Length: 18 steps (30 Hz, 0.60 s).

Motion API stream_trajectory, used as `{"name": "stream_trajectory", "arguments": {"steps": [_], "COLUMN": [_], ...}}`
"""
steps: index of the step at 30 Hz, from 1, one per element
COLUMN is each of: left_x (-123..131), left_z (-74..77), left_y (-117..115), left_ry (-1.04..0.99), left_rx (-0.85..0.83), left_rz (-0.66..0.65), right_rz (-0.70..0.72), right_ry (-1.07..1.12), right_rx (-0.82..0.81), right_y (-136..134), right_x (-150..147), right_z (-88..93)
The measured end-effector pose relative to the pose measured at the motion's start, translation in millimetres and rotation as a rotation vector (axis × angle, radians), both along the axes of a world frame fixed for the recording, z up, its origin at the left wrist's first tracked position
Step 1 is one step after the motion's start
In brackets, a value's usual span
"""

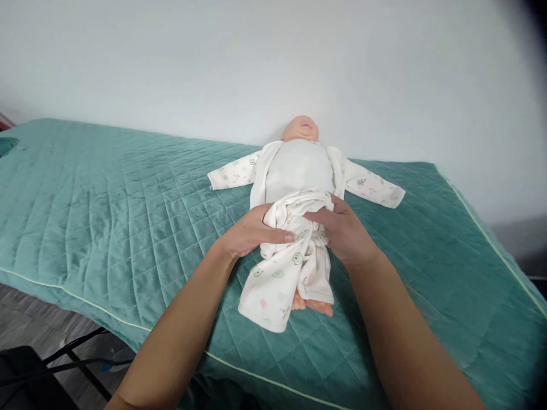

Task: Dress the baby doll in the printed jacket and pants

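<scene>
A baby doll (302, 128) lies on its back, head toward the wall and feet toward me. An open white printed jacket (235, 172) covers its arms, with both sleeves spread outward. White printed baby pants (277, 285) are bunched round the doll's lower body and legs; its toes stick out below one leg opening. My left hand (252, 232) grips the bunched pants at the left, thumb on top. On the other side, my right hand (344, 230) is closed on the same cloth near the waist, some fingers hidden by folds.
The doll rests on a bed with a green quilted cover (128, 228), pushed against a white wall (213, 68). Its piped front edge runs below my forearms. Black cables (77, 341) and a dark object (29, 376) are at lower left.
</scene>
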<state>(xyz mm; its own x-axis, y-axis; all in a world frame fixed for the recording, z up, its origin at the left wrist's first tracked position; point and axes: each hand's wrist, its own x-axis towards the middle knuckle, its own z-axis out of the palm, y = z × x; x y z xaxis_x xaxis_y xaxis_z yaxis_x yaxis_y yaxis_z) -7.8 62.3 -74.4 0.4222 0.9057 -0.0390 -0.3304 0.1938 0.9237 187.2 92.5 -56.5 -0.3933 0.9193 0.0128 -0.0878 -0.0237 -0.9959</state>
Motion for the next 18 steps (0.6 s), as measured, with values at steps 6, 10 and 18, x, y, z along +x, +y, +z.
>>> {"name": "stream_trajectory", "arguments": {"steps": [6,10,18], "left_x": [2,11,11], "left_z": [-7.9,-8.7,-4.1], "left_y": [0,-1,-4], "left_ry": [-0.1,-0.216,-0.227], "left_rx": [-0.056,-0.083,-0.152], "left_rz": [0.037,0.22,0.314], "right_rz": [0.033,0.184,0.317], "right_ry": [-0.03,-0.147,-0.393], "right_rx": [0.035,0.11,0.143], "right_y": [-5,-5,-5], "right_x": [-4,-4,3], "right_z": [7.5,15.2,22.5]}}
